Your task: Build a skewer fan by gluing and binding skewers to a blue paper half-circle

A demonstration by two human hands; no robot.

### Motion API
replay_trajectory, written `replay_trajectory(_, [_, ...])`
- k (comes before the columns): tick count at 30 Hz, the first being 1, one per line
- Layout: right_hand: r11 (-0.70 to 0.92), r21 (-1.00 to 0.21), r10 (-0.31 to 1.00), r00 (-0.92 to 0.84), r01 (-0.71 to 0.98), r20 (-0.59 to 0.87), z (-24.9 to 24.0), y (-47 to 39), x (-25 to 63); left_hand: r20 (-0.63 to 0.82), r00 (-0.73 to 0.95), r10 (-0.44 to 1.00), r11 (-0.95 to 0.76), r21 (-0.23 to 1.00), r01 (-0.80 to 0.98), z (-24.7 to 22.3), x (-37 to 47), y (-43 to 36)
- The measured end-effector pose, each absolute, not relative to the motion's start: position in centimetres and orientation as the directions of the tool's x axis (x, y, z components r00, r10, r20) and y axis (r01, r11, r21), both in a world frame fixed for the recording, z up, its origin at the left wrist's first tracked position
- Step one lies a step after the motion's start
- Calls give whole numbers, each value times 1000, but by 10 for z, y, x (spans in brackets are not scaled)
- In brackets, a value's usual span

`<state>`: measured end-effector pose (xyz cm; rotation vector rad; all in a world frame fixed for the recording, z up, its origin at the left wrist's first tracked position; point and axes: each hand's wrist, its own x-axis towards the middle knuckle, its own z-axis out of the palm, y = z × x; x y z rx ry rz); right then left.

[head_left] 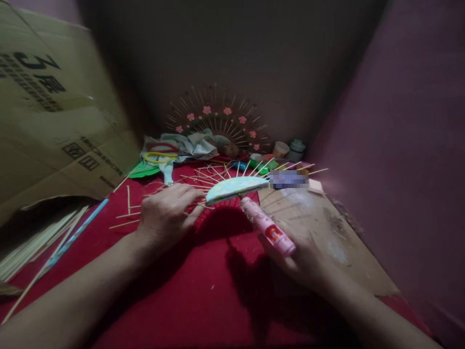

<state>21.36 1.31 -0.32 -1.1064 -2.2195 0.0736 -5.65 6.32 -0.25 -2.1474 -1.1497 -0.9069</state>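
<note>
A pale blue-green half-disc point(238, 188) with thin wooden sticks fanning out from its curved edge is held above the red cloth. My left hand point(170, 208) is closed on its left end, fingers and thumb pinching near the sticks there. In my right hand point(300, 249) is a pink glue gun point(267, 225), its narrow tip at the straight near edge of the half-disc. Strands of fine fibre cling around the front of the glue gun. My right fingers are mostly hidden behind it.
Leaning at the back is a stick fan with pink flowers point(227, 111). Scissors point(162, 152) lie on crumpled cloth. A large cardboard box point(72, 106) stands left, beside loose sticks point(39, 242). A stained board point(337, 242) lies right, near small jars point(296, 150).
</note>
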Motion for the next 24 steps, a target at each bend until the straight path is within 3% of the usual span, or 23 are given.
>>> replay_trajectory(3, [633,-353,749,-429,689,505,-3,13,212,761,410,504,-492,-138,860,-2,-57,63])
replay_trajectory(19, [693,-239,667,-478,681,572,-8,15,211,732,401,550,-476,-119,871,1,-55,59])
replay_trajectory(24, [669,-266,694,-455,694,558,-7,14,212,736,408,540,-484,-125,866,1,-55,59])
